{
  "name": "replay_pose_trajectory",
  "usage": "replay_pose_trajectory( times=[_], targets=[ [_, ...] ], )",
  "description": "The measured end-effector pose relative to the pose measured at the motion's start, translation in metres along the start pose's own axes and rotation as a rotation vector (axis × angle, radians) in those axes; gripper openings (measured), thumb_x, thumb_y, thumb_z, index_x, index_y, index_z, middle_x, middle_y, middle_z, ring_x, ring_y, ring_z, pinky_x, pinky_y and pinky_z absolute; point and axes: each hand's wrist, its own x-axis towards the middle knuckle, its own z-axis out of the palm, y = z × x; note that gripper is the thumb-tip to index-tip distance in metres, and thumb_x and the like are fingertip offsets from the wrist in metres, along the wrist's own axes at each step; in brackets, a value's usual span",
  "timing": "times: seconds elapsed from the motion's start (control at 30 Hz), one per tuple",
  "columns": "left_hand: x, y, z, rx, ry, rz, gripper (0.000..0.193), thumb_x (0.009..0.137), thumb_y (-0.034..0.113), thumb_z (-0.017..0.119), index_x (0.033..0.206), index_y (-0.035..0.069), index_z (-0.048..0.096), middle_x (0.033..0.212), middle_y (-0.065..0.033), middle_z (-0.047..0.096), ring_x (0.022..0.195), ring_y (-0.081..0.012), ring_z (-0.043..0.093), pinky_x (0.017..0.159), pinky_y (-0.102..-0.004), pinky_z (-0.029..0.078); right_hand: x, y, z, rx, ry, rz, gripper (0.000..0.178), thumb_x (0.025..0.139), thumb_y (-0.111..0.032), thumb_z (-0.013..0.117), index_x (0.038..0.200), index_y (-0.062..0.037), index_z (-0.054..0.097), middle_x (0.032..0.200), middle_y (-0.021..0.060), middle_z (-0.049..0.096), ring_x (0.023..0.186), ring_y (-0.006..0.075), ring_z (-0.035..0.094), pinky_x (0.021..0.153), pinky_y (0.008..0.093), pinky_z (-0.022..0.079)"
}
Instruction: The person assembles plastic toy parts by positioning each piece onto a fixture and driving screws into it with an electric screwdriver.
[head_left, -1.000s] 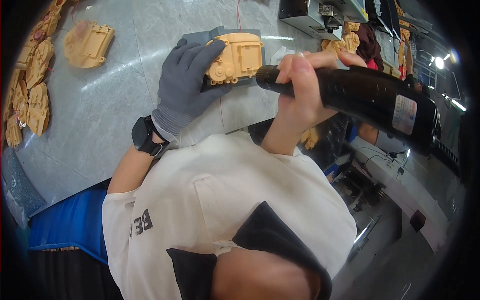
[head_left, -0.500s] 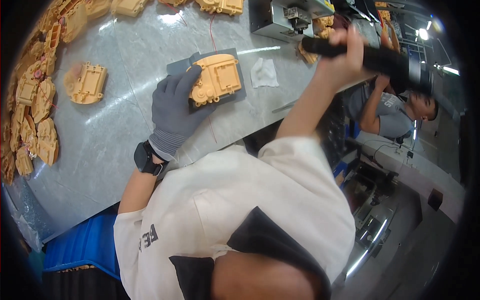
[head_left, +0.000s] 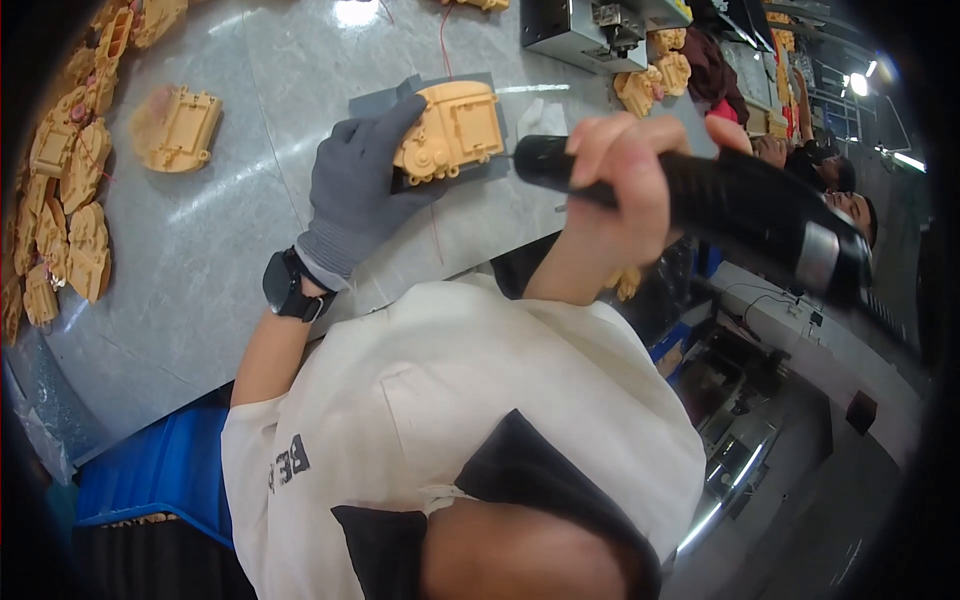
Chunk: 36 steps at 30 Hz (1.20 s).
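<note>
My left hand point(head_left: 358, 185), in a grey knit glove, grips a yellow-orange plastic housing point(head_left: 467, 122) by its left side. Under the housing is a dark grey block point(head_left: 372, 104) on the table. Thin red wire point(head_left: 444, 48) shows beyond the housing, and more of it on the near side. My bare right hand point(head_left: 628, 175) is wrapped round a black electric screwdriver point(head_left: 745, 205), held almost level. Its narrow tip points left, close to the housing's right edge; I cannot tell whether they touch.
Another yellow housing point(head_left: 180, 130) lies to the left on the grey table point(head_left: 250, 220). Several more are heaped along the left edge point(head_left: 85, 250). A metal machine point(head_left: 585, 35) stands at the far right, with a white cloth point(head_left: 545, 117) nearer. A blue bin point(head_left: 160, 470) sits below left; other people are at right.
My right hand has brought the screwdriver down and left, toward the housing. My left hand keeps its hold on the housing. The whole view has shifted slightly.
</note>
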Motion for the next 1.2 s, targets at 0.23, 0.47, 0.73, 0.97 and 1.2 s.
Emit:
replay_pose_trajectory(
  times=[0.23,0.47,0.73,0.97,1.2],
  targets=[
    [0.004,-0.001,0.004,-0.02,0.002,0.048,0.081,0.063,0.036,0.08,0.133,0.02,0.042,0.102,-0.0041,0.06,0.084,-0.03,0.058,0.074,-0.038,0.048,-0.009,-0.006,0.005,-0.333,-0.39,-0.036,0.057,0.075,0.003,0.055,0.124,-0.0066,0.027,0.061,0.0076,0.047,0.046,0.0187,0.047,0.05,0.0352,0.044],
    [-0.001,-0.004,0.007,-0.004,0.052,0.089,0.084,0.062,0.039,0.079,0.134,0.021,0.041,0.104,-0.0025,0.06,0.085,-0.0292,0.058,0.074,-0.0388,0.048,-0.023,0.017,0.013,-0.302,-0.32,0.044,0.055,0.075,0.005,0.057,0.121,-0.0068,0.03,0.064,0.0077,0.051,0.045,0.0176,0.048,0.048,0.0321,0.044],
    [0.0,-0.007,0.009,0.008,0.027,0.063,0.081,0.06,0.037,0.079,0.132,0.021,0.044,0.102,-0.0072,0.06,0.086,-0.0285,0.057,0.073,-0.039,0.048,-0.024,0.027,0.011,-0.314,-0.317,0.015,0.051,0.073,0.009,0.06,0.114,-0.0071,0.035,0.065,0.0076,0.056,0.046,0.0162,0.051,0.047,0.0282,0.045],
    [0.006,-0.009,0.015,0.046,0.033,0.133,0.075,0.062,0.035,0.079,0.127,0.015,0.048,0.101,-0.0089,0.06,0.088,-0.029,0.057,0.074,-0.0388,0.048,-0.027,0.03,0.01,-0.501,-0.384,-0.108,0.051,0.071,0.008,0.063,0.113,-0.0033,0.036,0.063,0.0043,0.055,0.053,0.0119,0.053,0.056,0.0244,0.046],
    [0.004,0.001,0.005,0.06,0.05,0.021,0.075,0.059,0.035,0.08,0.124,0.014,0.049,0.105,-0.0086,0.061,0.091,-0.0312,0.057,0.077,-0.0402,0.048,0.056,0.004,-0.059,-0.151,-0.083,0.016,0.005,0.081,-0.008,0.051,0.078,-0.0041,0.05,0.059,0.0078,0.051,0.051,0.0176,0.049,0.062,0.0316,0.046]
  ],
)
